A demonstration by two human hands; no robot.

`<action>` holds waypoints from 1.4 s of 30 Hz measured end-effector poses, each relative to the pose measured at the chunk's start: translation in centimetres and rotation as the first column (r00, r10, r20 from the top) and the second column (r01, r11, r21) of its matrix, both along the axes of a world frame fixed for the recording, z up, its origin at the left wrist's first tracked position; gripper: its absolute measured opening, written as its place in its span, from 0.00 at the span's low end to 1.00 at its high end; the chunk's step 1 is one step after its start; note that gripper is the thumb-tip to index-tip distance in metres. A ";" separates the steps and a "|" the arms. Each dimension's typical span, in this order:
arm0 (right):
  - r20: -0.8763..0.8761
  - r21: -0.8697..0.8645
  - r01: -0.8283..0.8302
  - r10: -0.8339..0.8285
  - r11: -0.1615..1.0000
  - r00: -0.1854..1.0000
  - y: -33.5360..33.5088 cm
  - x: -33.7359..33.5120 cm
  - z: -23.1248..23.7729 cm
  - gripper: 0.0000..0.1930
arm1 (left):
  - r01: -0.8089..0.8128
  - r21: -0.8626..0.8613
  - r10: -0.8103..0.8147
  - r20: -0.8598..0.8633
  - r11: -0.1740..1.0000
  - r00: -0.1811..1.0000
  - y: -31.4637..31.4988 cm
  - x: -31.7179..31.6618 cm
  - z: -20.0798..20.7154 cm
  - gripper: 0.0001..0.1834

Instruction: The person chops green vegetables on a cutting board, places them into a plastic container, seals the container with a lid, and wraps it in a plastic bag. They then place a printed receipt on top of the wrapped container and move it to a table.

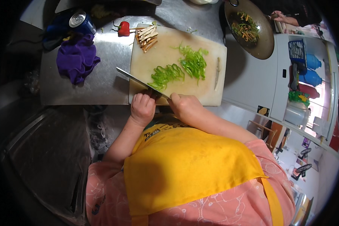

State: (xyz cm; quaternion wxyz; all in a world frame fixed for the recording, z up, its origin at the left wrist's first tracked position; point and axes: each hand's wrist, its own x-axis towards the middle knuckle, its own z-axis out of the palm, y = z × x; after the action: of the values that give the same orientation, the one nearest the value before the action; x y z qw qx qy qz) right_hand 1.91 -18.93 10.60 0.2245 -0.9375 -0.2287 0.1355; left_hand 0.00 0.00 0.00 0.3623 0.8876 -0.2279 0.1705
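Green strips (165,75), thinly cut, lie in a loose heap against the far side of the knife (137,80), with a second green heap (193,62) farther up and to the right on the white cutting board (169,43). From where I stand, slicing looks to be the step in hand; another stroke would call for a steady blade and for the helping fingertips to be tucked well back from the edge. The right hand (185,106) is closed firmly around the knife's handle, and the blade slants away past the board's left edge. The left hand (143,108) is curled, its fingers at the near side of the blade; I can't tell whether it pins anything, since a shadowed patch hides what lies under the fingertips. At the board's far left corner sits a pile of pale sticks (147,37), a red pepper (123,29) just beside it on the metal surface (109,81). Farther left lies a crumpled purple cloth (77,58) near a can (80,22); off to the right, a wok (266,39) holds mixed food.
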 end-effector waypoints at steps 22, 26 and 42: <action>-0.183 -0.095 0.026 -0.043 0.995 0.982 -0.9 -1.0 4.9 0.07 | 0.022 -0.018 -0.021 0.044 1.000 0.999 0.2 0.0 1.4 0.08; -0.175 -0.084 -0.006 -0.009 0.996 0.984 -0.9 -0.6 4.4 0.06 | 0.021 -0.082 -0.017 0.050 0.996 0.999 -0.1 0.2 1.3 0.09; 0.151 0.034 0.091 -0.095 0.995 0.984 -5.0 0.2 3.2 0.06 | 0.035 0.005 -0.035 0.020 0.999 0.999 -4.0 1.7 1.4 0.10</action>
State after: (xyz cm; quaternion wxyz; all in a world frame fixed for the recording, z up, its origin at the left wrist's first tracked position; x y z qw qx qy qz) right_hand 2.15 -23.88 13.77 0.2251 -0.9517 -0.2029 0.0497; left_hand 1.71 -4.03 1.40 0.3609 0.8824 -0.2476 0.1725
